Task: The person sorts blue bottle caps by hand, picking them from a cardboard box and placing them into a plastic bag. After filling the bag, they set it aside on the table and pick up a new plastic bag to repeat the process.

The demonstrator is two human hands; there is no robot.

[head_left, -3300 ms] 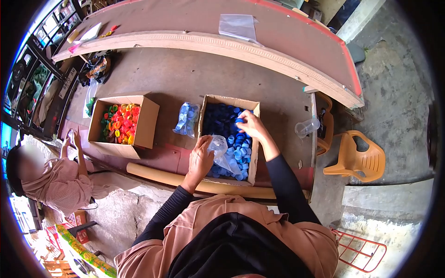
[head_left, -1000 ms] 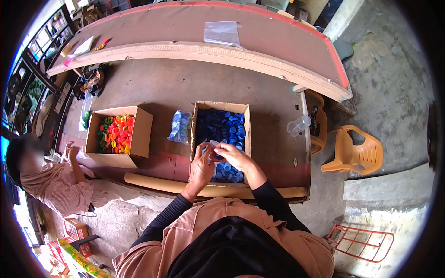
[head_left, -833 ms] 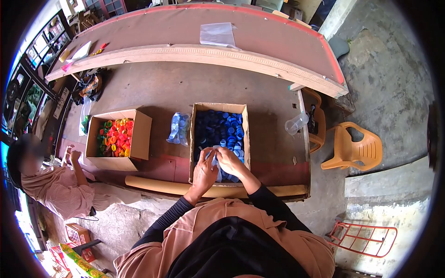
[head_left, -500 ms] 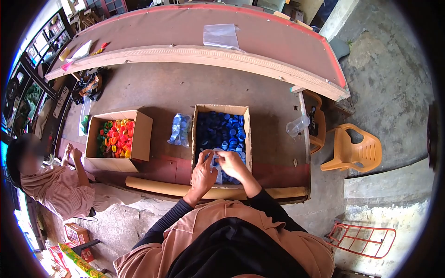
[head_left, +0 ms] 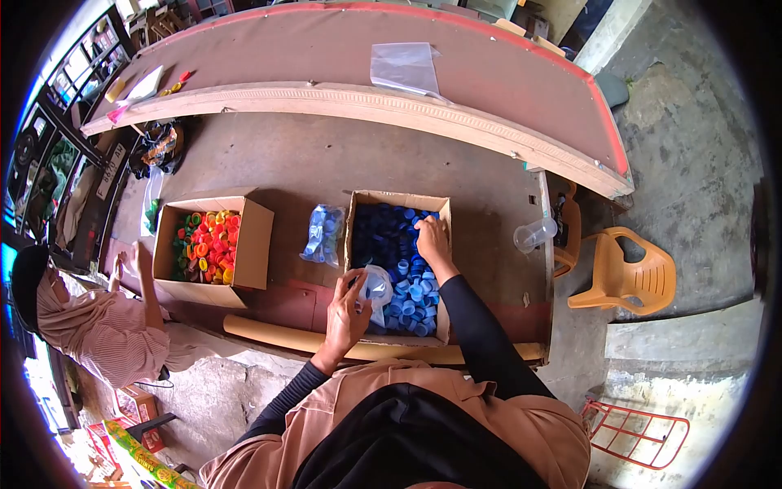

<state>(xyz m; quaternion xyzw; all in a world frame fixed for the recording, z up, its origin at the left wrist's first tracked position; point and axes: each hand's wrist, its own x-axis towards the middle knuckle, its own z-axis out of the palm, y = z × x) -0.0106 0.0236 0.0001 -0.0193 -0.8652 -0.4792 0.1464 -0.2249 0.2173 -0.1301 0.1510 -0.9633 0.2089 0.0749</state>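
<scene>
My left hand [head_left: 348,318] grips the rim of a clear plastic bag [head_left: 377,287], holding it at the near left part of a cardboard box [head_left: 445,322]. Many blue bottle caps [head_left: 411,297] fill this box, dark ones at the far side and lighter ones nearer me. Deeper over the box, my right hand [head_left: 433,243] reaches down at the dark blue caps with its fingers drawn together. What sits at its fingertips is too small to tell.
Left of my box lie a filled bag of blue caps [head_left: 324,234] and a box of red, orange and green caps [head_left: 254,236], where a co-worker [head_left: 102,326] sits. A clear cup [head_left: 534,235] lies near the right edge. A raised ledge [head_left: 326,53] spans the far side, bearing a flat plastic bag [head_left: 405,68].
My hands were together at the plastic bag. My right hand has moved away to the far right of the box, while my left hand keeps the bag, slightly lower. The view has shifted a little.
</scene>
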